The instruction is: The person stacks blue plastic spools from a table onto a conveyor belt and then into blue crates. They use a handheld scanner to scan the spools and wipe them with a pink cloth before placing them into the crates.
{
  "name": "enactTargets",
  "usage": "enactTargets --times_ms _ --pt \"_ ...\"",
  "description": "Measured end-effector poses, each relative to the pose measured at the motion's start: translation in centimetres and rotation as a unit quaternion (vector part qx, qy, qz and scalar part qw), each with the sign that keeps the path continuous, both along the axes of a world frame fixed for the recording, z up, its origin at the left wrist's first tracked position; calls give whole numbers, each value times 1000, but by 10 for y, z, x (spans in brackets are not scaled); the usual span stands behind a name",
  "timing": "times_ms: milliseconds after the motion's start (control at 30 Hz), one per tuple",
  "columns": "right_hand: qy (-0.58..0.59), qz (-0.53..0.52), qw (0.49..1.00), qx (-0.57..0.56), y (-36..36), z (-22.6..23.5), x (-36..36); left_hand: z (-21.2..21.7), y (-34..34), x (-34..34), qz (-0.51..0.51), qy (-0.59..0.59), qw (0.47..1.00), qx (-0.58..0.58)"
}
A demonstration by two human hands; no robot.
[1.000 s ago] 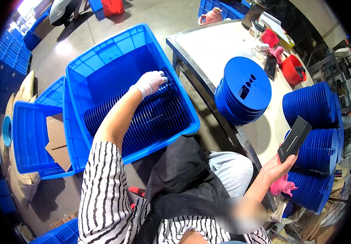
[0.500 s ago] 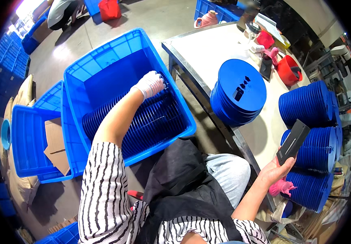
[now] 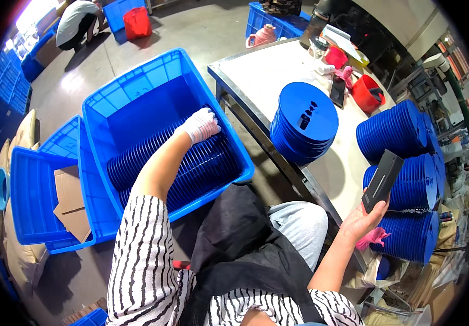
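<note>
My left hand [image 3: 199, 126], in a white glove, is inside the large blue bin [image 3: 116, 91] on top of rows of dark blue round discs [image 3: 176, 169] standing on edge. Its fingers are curled down, and whatever they grip is hidden. Bare, my right hand [image 3: 364, 221] holds a flat black bar-shaped piece [image 3: 384, 179] with a narrow slot, tilted up beside the table. A stack of blue discs [image 3: 309, 114] rests on the white table [image 3: 261, 68], its top disc marked with dark cut-out shapes.
Several more disc stacks [image 3: 391, 130] line the table's right side. Red containers [image 3: 366, 93], a pink cloth [image 3: 373, 238] and a pink jug [image 3: 263, 36] are around the table. Left of the bin stands another blue crate [image 3: 41, 190] with cardboard [image 3: 71, 198]. A person [image 3: 77, 24] crouches far left.
The view has shifted slightly, so the table and its stacks appear farther left. My left hand stays at the discs, while my right hand keeps holding the black piece.
</note>
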State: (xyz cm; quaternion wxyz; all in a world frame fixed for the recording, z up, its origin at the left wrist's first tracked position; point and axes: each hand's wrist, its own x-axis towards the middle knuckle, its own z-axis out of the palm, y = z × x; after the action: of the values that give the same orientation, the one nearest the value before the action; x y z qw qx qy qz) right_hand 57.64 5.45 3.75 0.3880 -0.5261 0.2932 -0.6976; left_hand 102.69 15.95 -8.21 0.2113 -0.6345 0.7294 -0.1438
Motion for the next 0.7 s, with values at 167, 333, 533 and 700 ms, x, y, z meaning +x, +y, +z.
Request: enactTargets --times_ms 167,333,533,700 --pt "-4 3 1000 9 11 6 -7 60 25 -1 -115 42 957 -262" --pt "-34 102 994 7 45 -12 14 115 116 -35 131 322 784 -514" --pt "149 306 939 -55 121 -35 70 64 231 -154 393 853 178 -295" --pt "328 299 851 -281 151 -45 70 -4 268 -228 453 835 0 -312"
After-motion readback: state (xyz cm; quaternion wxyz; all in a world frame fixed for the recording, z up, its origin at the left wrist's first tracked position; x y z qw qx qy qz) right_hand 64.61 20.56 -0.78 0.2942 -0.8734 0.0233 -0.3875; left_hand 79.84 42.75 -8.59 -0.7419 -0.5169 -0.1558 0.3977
